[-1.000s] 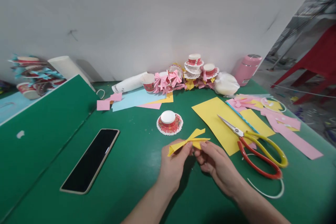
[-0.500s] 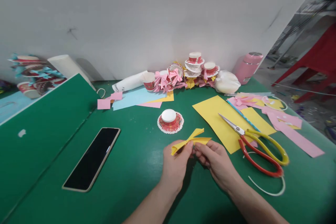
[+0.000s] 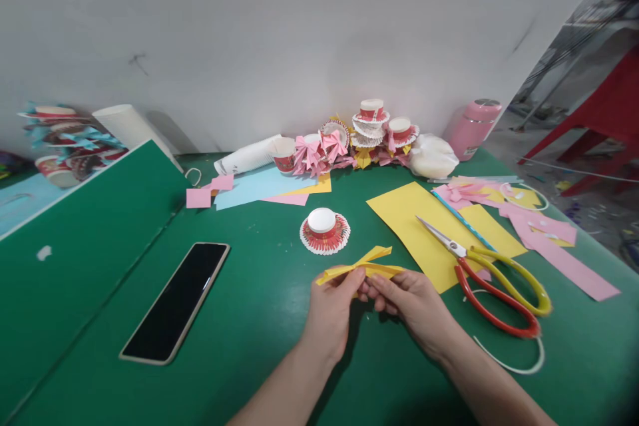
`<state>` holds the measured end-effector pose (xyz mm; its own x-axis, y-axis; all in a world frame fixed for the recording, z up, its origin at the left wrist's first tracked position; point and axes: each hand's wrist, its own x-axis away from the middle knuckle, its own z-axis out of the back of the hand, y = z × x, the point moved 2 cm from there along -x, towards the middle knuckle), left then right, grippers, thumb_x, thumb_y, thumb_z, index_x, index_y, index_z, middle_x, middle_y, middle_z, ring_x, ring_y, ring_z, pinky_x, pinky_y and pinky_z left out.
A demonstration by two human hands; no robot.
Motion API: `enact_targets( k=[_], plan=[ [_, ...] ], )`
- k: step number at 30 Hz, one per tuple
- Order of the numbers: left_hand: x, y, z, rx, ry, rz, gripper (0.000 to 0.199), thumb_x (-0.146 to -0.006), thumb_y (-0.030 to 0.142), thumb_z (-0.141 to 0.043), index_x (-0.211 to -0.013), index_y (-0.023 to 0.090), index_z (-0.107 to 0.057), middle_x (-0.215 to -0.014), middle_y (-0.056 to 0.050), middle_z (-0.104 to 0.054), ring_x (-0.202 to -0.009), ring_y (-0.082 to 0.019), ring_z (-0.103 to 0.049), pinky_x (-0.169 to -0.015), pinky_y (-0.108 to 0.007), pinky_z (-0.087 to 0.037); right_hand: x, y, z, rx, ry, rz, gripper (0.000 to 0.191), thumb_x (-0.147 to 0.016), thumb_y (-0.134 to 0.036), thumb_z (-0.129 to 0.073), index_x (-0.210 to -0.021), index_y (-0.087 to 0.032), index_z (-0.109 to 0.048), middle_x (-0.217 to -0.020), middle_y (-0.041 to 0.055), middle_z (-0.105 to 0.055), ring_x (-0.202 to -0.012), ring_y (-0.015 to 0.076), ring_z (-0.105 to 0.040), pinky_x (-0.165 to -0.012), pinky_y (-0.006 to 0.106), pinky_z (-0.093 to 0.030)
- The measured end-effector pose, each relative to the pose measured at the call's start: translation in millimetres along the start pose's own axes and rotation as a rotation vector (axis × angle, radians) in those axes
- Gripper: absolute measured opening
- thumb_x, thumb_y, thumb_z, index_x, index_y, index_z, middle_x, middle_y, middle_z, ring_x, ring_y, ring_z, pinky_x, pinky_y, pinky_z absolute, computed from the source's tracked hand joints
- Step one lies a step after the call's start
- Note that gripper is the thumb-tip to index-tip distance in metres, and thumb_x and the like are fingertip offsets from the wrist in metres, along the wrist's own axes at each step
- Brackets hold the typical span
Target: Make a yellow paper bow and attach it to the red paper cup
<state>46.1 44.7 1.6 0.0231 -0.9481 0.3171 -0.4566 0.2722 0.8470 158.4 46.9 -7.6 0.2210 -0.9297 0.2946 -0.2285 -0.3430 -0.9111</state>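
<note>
A folded yellow paper bow (image 3: pixel 375 255) is held low over the green table in front of me. My left hand (image 3: pixel 330 313) pinches it near its gathered middle, thumb on top. The fingertips of my right hand (image 3: pixel 417 303) are closed on its near right side, against the left fingertips; what lies between them is partly hidden. Just beyond the hands sits a small hat made from a paper cup (image 3: pixel 322 221), with a red-and-white fringed brim. Red-and-yellow-handled scissors (image 3: pixel 459 251) lie to the right on a yellow paper sheet (image 3: pixel 399 213).
A phone (image 3: pixel 176 303) lies at left, near a raised green board (image 3: pixel 100 246). Along the wall stand cup hats with pink bows (image 3: pixel 319 150), a white bag (image 3: pixel 433 156) and a pink bottle (image 3: pixel 475 130). Pink paper scraps (image 3: pixel 574 263) and a blue pencil (image 3: pixel 464 221) lie at right.
The bow has tilted flatter and its left end has moved slightly left between my fingers. Both hands stay close together, fingers shifted a little. The other things lie as before.
</note>
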Motion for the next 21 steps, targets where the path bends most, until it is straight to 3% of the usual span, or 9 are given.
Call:
enact_targets(
  k=[9,15,21],
  plan=[
    [-3.4,3.7,4.1,0.013,0.051,-0.006,0.016,-0.057,0.024,-0.073,-0.058,0.012,-0.063,-0.05,0.003,-0.057,-0.049,-0.008,-0.049,-0.052,-0.022,-0.039,7.4,-3.7,6.2,-0.118,0.024,-0.094,0.025,-0.063,-0.037,-0.07,-0.063,-0.013,-0.067,-0.057,0.0029,-0.062,-0.048,0.0076,-0.048,-0.046,0.019,-0.035],
    [-1.4,3.9,-0.4,-0.009,0.025,0.023,0.016,-0.055,0.024,-0.074,-0.059,0.012,-0.064,-0.052,0.001,-0.059,-0.051,-0.009,-0.049,-0.05,-0.022,-0.038,3.0,-0.8,-0.8,-0.083,0.112,-0.01,0.031,-0.06,-0.042,-0.073,-0.067,-0.014,-0.063,-0.052,-0.0025,-0.056,-0.041,0.0043,-0.038,-0.039,0.018,-0.025],
    [-1.2,6.1,-2.3,-0.019,-0.03,0.03,0.018,-0.057,0.026,-0.073,-0.063,0.01,-0.066,-0.055,0.0,-0.059,-0.052,-0.008,-0.049,-0.051,-0.021,-0.038,1.0,2.3,-2.2,-0.058,0.188,0.053,0.031,-0.06,-0.041,-0.073,-0.065,-0.014,-0.06,-0.049,-0.0044,-0.052,-0.04,0.0043,-0.037,-0.038,0.018,-0.023]
  ],
)
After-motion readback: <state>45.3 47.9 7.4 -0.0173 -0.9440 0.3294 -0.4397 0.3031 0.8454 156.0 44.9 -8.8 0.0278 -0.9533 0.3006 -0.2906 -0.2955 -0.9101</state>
